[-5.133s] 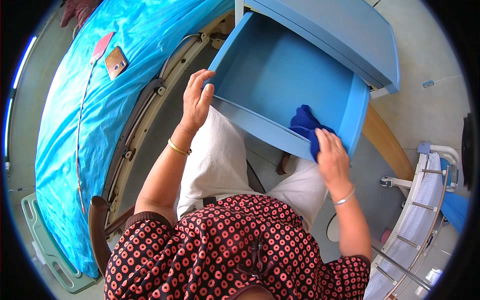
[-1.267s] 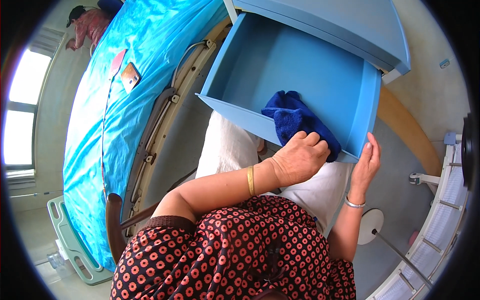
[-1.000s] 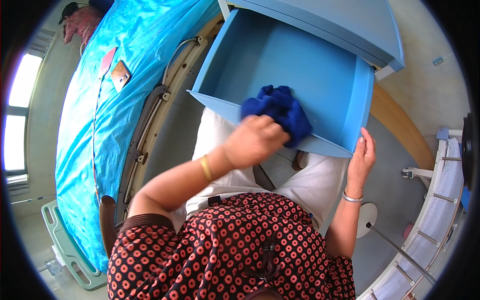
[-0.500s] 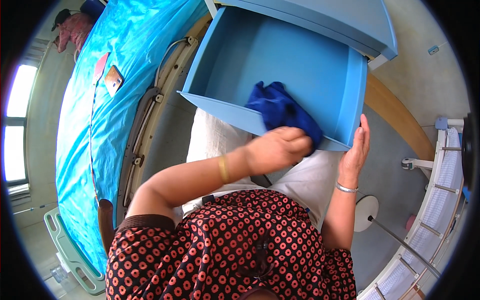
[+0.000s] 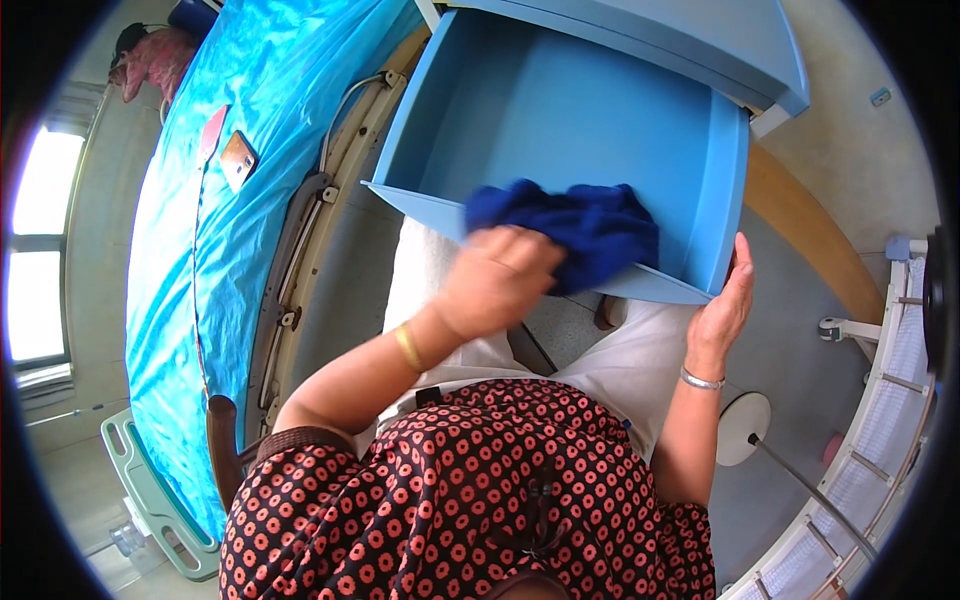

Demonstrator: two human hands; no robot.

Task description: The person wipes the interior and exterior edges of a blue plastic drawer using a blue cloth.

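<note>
My left hand is closed on a dark blue cloth, slightly blurred by motion. The cloth is draped over the front edge of a pulled-out light blue drawer, partly inside and partly outside. My right hand rests against the drawer's front right corner, its fingers stretched along the outer side. No other thing shows inside the drawer.
The drawer's light blue cabinet stands ahead. To the left, a bed with a blue cover bears a phone. A railed bed and a round-based stand are at right. Another person is at far left.
My left hand has moved left along the drawer's front edge with the cloth, which is now spread wider. My right hand stays at the drawer's corner.
</note>
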